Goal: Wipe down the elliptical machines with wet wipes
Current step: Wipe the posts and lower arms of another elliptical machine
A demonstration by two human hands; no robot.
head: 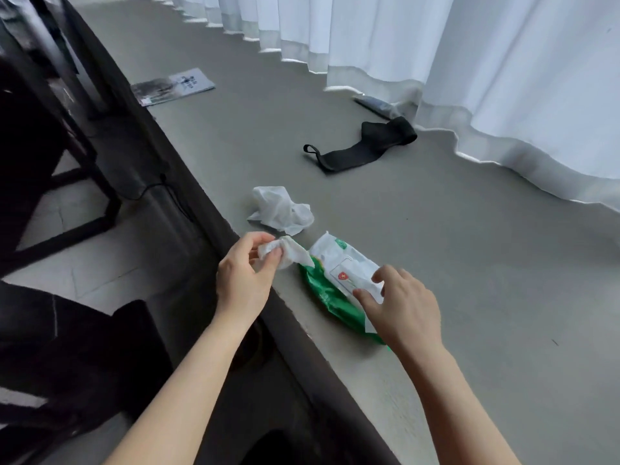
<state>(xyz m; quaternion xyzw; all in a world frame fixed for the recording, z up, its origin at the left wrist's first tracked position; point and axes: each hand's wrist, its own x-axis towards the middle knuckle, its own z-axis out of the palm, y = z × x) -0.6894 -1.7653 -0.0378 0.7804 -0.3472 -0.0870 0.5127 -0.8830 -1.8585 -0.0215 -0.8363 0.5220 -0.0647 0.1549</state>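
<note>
We see a glossy, crinkled green-and-white plastic wipe pack on a smooth matt grey ledge, soft white nonwoven wipes, a matt black woven cloth strap and sheer white fabric curtains.

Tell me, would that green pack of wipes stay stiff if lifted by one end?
Probably not. The green pack looks like crinkled soft film, so it would likely sag. It lies flat, so rolling seems unlikely. The right hand steadies it while the left hand pulls a wipe.
</note>
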